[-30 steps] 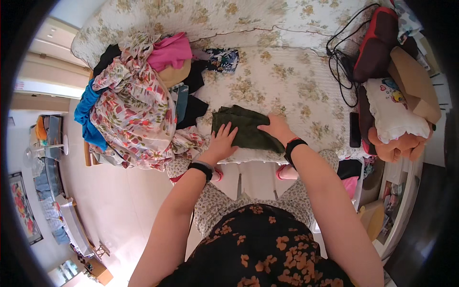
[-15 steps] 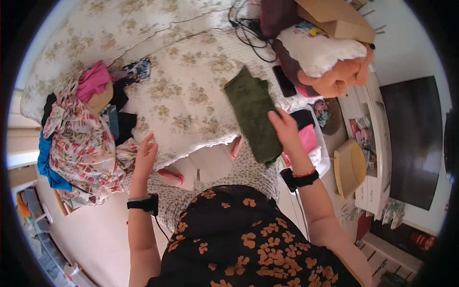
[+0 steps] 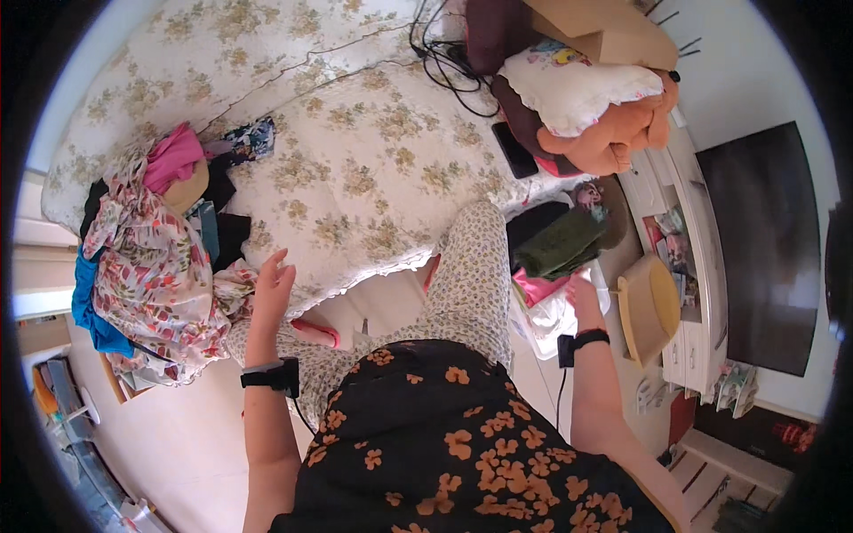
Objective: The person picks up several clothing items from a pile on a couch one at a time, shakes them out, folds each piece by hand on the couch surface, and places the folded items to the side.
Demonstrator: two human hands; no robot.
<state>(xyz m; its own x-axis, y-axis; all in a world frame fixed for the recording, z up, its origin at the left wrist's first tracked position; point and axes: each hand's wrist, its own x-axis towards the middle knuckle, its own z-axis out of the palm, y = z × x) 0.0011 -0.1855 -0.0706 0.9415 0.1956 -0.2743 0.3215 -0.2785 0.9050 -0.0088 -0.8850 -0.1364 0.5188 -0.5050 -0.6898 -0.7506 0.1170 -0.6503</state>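
Note:
A folded dark green cloth [image 3: 564, 242] lies over the white basket [image 3: 597, 315] at the right, on top of black, pink and white clothes. My right hand [image 3: 585, 298] is at the near edge of this cloth, its fingers closed on that edge and partly hidden. My left hand [image 3: 273, 289] hovers by the front edge of the bed with nothing in it, fingers loosely apart. Just left of it is a heap of clothes, with a floral white garment [image 3: 151, 289], a pink piece [image 3: 174, 158] and a blue piece [image 3: 98, 320].
A bed with a flowered cover [image 3: 355, 178] stretches ahead of me. A black phone [image 3: 514, 149], dark cables [image 3: 435, 53] and a brown plush toy [image 3: 613, 133] lie at its far right. Beyond the basket stand a yellow stool [image 3: 653, 311] and a white cabinet [image 3: 697, 329].
The green cloth has gone from above the bed's edge rightward and down into the basket, with my right hand. My left hand has barely moved.

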